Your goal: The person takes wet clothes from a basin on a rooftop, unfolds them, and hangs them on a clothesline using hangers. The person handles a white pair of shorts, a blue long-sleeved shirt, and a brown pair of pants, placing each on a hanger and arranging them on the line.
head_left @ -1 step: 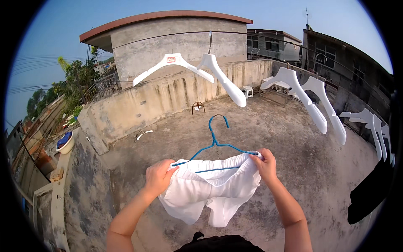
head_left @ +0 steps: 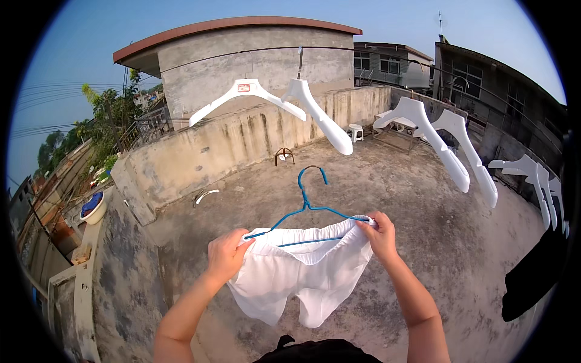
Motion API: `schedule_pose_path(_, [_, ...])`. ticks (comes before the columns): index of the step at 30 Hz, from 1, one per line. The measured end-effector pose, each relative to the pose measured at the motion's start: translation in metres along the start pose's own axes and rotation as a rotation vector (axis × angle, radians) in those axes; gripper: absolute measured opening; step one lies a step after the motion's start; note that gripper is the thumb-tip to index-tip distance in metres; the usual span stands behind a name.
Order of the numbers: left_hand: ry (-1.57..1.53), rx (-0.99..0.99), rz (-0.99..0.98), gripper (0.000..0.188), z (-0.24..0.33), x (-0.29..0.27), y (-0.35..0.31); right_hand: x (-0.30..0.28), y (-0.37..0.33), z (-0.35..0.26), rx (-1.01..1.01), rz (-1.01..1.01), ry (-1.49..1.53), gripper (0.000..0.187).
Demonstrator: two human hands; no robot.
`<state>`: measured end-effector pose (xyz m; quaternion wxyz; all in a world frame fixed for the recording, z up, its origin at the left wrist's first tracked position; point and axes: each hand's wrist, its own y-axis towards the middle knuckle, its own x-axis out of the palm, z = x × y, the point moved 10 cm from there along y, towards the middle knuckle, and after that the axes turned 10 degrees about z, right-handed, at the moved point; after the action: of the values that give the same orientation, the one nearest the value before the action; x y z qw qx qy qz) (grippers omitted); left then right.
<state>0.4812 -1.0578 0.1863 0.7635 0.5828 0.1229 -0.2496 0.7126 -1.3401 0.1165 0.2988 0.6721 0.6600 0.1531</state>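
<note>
White shorts with an elastic waistband hang in front of me at chest height. A blue wire hanger sits with its lower part inside the waistband, its hook pointing up. My left hand pinches the left corner of the waistband, by one end of the hanger. At the right corner, the fingers of my right hand are closed on the waistband beside the hanger's other end. The front of the waistband sags, so the hanger's bottom bar shows inside.
Thick white hangers hang from a line ahead, with several more to the right. Black cloth hangs at the far right. A low concrete wall borders the roof. A basin with blue cloth rests on the left ledge.
The legs of the shorts hang slightly straighter and smoother. Both hands keep their hold, and the whole view has shifted very little.
</note>
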Motion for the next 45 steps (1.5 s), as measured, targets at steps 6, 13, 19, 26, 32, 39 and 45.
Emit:
schedule_pose_path(6, [0.050,-0.020,0.095,0.017,-0.023,-0.023,0.022,0.024,0.020,-0.036,0.027,-0.280,0.150,0.034])
schedule_pose_path(13, [0.087,0.156,0.201,0.018,0.012,-0.046,0.021,-0.020,0.009,-0.082,-0.334,0.095,0.054,0.025])
schedule_pose_path(19, [-0.103,-0.027,0.044,0.017,-0.029,0.014,0.001,0.004,-0.006,-0.006,-0.057,0.029,0.029,0.023])
schedule_pose_path(26, [-0.020,0.075,0.187,0.016,-0.028,-0.017,-0.010,-0.012,-0.025,-0.086,-0.539,0.244,-0.131,0.022])
schedule_pose_path(32, [-0.032,-0.114,0.163,0.014,-0.072,-0.036,-0.030,0.050,-0.022,-0.047,-0.156,-0.020,0.049,0.021])
schedule_pose_path(39, [0.188,-0.122,0.292,0.014,-0.112,-0.144,-0.030,0.172,-0.017,-0.098,-0.156,-0.365,0.108,0.041])
schedule_pose_path(45, [0.295,-0.253,0.384,0.015,-0.166,-0.206,-0.038,0.281,0.036,-0.122,0.201,-0.504,0.532,0.061])
